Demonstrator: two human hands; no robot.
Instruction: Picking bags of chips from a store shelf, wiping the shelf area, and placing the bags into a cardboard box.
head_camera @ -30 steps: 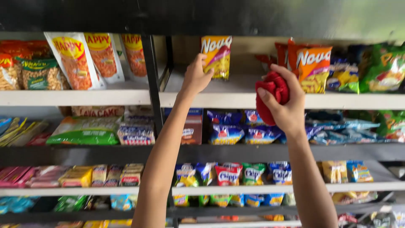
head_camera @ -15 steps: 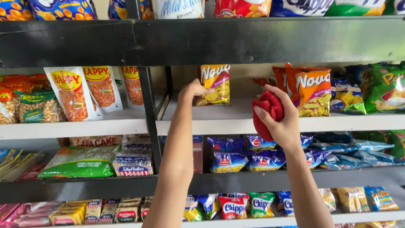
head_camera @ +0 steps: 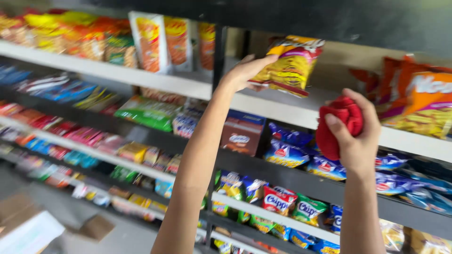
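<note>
Two bare forearms come up from the bottom edge, both slim and long, with no sleeve showing on either as far down as can be seen. The left hand [head_camera: 245, 73] and the right hand [head_camera: 355, 136] wear no gloves, rings, watch or bracelet that can be made out. The wrists are narrow and unmarked, and the fingernails look short and plain, slightly blurred.

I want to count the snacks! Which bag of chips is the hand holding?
The yellow and red snack bag on the white shelf. The left hand grips its edge and it tilts; the other bags are untouched. The right hand holds a red cloth.
</note>
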